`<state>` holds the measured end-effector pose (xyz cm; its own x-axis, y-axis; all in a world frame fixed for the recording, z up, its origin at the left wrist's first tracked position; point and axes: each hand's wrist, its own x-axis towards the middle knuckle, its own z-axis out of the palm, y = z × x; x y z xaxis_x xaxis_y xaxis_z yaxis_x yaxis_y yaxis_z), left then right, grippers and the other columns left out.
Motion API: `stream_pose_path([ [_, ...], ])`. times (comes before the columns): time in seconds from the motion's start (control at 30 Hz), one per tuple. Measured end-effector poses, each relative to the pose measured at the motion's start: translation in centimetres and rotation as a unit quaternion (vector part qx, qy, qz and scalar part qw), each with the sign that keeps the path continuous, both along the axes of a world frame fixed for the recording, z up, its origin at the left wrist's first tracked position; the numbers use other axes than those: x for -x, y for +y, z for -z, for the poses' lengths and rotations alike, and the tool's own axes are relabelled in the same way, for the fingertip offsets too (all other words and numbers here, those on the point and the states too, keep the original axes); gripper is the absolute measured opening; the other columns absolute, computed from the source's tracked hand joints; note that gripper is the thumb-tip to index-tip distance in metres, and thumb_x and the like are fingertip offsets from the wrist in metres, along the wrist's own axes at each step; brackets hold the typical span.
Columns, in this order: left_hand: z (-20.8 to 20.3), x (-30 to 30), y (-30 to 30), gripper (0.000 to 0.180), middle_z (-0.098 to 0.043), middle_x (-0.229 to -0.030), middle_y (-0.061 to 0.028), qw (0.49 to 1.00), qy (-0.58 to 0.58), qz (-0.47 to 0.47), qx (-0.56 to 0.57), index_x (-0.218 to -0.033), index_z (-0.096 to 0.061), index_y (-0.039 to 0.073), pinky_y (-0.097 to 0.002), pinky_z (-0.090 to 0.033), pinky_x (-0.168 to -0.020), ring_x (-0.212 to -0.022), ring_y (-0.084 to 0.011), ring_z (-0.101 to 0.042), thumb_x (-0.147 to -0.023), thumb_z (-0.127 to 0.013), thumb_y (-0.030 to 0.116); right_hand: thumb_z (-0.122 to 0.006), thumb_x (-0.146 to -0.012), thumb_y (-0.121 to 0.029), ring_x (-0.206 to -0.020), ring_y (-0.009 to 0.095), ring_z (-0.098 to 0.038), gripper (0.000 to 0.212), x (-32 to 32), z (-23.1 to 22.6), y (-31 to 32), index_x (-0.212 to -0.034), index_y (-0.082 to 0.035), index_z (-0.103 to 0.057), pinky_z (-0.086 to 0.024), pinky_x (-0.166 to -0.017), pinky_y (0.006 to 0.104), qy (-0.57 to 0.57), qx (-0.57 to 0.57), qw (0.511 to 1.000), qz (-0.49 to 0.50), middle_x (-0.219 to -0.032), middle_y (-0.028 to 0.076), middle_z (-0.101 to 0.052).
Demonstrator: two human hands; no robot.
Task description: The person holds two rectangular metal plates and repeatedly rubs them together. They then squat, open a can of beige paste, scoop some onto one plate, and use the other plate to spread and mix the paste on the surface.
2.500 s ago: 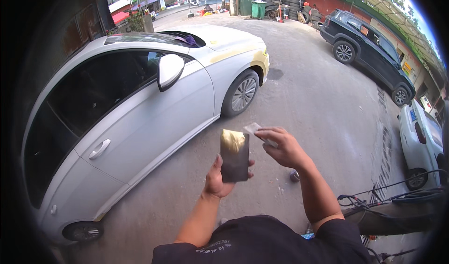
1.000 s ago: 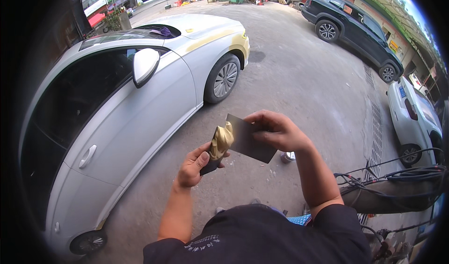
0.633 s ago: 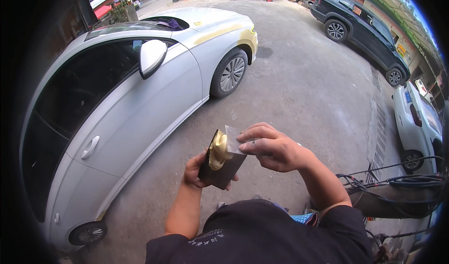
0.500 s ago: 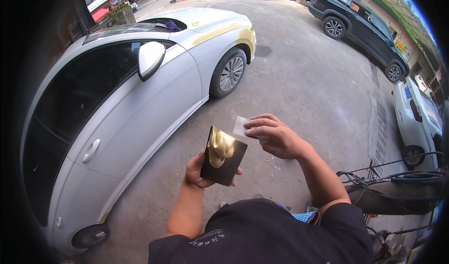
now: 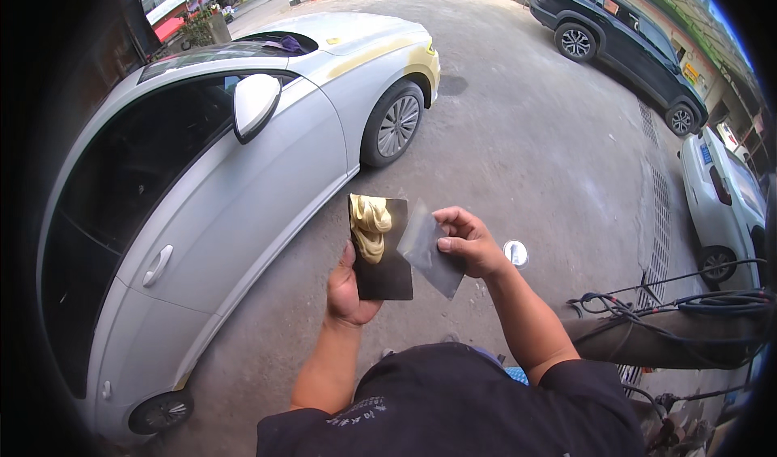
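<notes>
My left hand (image 5: 353,290) is closed around the lower left edge of a dark rectangular mixing board (image 5: 387,275). A thick, pale yellow mound of body filler (image 5: 371,226) lies on the board's upper left part. My right hand (image 5: 472,243) pinches a thin translucent grey plastic spreader (image 5: 430,255), thumb on its face. The spreader is tilted, its left corner close to the board's right edge; whether they touch I cannot tell. To the left stands a white car (image 5: 267,182), with yellowish filler patches (image 5: 368,56) on its front fender.
A white round can (image 5: 515,253) sits on the ground right of my right hand. Black cables (image 5: 647,310) wrap a thick post (image 5: 660,340) at lower right. A dark SUV (image 5: 619,40) and another white car (image 5: 728,190) stand along the right, beside a drain grate (image 5: 657,214).
The board has turned more upright and its filler faces me. My right hand has come lower, bringing the spreader down beside the board and showing its broad face. The white can has come into sight.
</notes>
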<state>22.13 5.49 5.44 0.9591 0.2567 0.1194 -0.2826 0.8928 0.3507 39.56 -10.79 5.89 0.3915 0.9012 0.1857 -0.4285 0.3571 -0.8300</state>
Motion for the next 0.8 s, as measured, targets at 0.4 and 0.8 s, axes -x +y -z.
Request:
stream_pose_path([
  [0.4,-1.0,0.0,-1.3,0.081,-0.046,-0.143,-0.0186,0.97,0.044,-0.137,-0.195,-0.146,-0.033,0.005,-0.0433,-0.039,-0.108,-0.13,-0.0284,-0.048,-0.094,-0.039,0.066,-0.063,-0.091,-0.009,-0.11,0.016,-0.057,0.041,6.1,-0.7,-1.6,-0.128,0.001,-0.048,-0.046,-0.095,0.0349,-0.071,0.157,0.984,0.04,-0.119,0.01,-0.06],
  [0.8,1.1,1.1,1.4,0.053,-0.051,-0.136,-0.0192,0.971,0.07,0.013,-0.227,-0.146,-0.034,0.006,-0.0434,-0.055,-0.087,-0.115,-0.0317,-0.059,-0.104,-0.041,0.037,-0.059,-0.09,0.001,-0.111,0.022,-0.061,0.04,1.5,-8.4,-0.9,-0.129,-0.002,-0.051,-0.053,-0.091,0.037,-0.097,-0.087,0.991,0.045,-0.118,0.013,-0.062],
])
